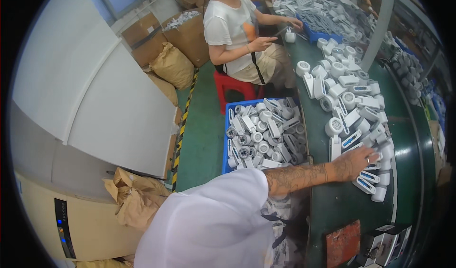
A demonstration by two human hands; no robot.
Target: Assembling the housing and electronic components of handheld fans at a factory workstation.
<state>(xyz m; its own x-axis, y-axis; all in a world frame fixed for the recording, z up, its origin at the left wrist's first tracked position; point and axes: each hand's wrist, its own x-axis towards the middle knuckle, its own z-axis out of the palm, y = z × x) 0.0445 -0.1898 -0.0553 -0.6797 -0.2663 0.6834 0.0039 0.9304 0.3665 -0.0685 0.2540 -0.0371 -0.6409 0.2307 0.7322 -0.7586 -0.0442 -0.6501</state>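
My left hand (354, 164) reaches in over the green worktable (332, 196), with a ring on one finger. Its fingers stretch out over white plastic parts (365, 184) at the near end of a long pile. The fingertips are slightly blurred, and I see nothing gripped in them. Each part in the pile seems to have a round head and a slim, flat handle. Some heads (336, 125) show a perforated face, and some handles (352, 138) have a slot with blue inside. My right hand is out of view.
A blue crate (227, 147) full of similar parts stands left of the table. Beyond it, a co-worker on a red stool (223, 90) handles a part beside a blue tray (313, 35). A rust-red plate (343, 243) and a boxy device (384, 245) sit at the table's near end.
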